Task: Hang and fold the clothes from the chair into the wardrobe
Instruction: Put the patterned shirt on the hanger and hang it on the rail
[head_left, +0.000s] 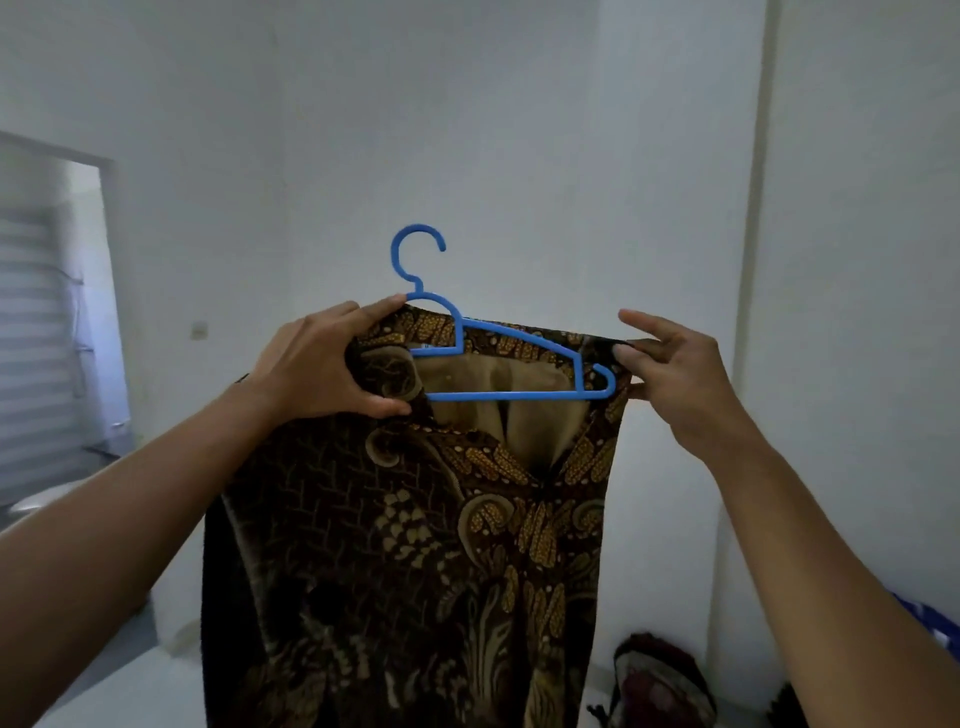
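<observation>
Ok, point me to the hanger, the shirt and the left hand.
hanger (498, 397): head view, on its bottom bar.
shirt (363, 545): head view, on the patterned front below the collar.
left hand (317, 364): head view, on the back of the hand gripping the shirt's shoulder.

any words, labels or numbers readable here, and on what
None can be read. The blue hanger shows no marking. The batik shirt may have a tag at its collar, too small to read. The wall switch plate is blank and blurred.
</observation>
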